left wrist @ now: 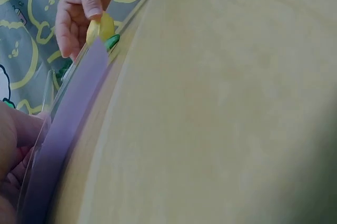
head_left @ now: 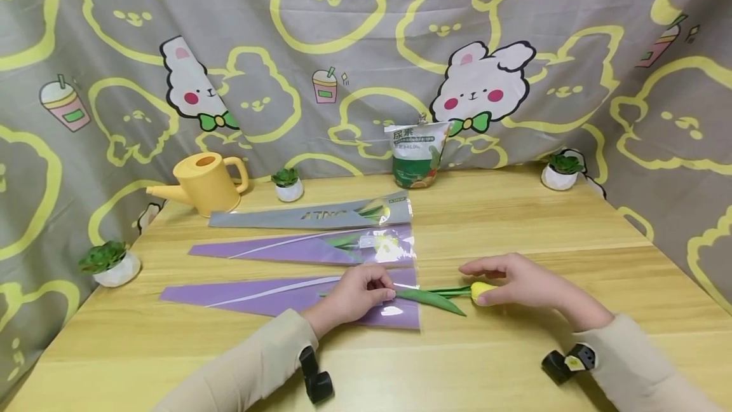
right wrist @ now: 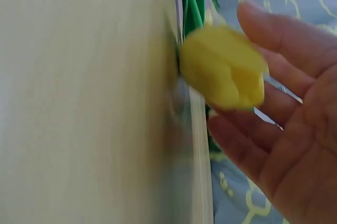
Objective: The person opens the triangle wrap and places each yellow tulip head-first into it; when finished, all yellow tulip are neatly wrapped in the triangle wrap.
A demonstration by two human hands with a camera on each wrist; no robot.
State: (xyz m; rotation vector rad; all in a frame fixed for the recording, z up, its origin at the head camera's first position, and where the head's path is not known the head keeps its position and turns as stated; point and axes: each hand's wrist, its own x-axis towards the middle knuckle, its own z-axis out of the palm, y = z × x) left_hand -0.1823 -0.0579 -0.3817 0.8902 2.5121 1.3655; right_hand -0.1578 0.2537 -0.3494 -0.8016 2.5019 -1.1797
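Note:
A yellow tulip (head_left: 481, 293) with green leaves (head_left: 437, 301) lies across the right end of the nearest purple flower sleeve (head_left: 257, 297), its stem running left into the sleeve. My left hand (head_left: 356, 291) pinches the sleeve's clear film near its wide end; the left wrist view has the film (left wrist: 46, 108) lifted off the purple backing (left wrist: 73, 110). My right hand (head_left: 528, 283) is around the tulip's head, fingers spread. In the right wrist view the yellow bloom (right wrist: 218, 68) sits between thumb and fingers, which are not closed round it.
Behind lie another purple sleeve (head_left: 274, 247) and a grey one (head_left: 286, 213), each with a flower inside. At the back stand a yellow watering can (head_left: 208, 186), a green-and-white bag (head_left: 416, 161) and small potted succulents (head_left: 288, 189), with another pot (head_left: 116, 269) at left.

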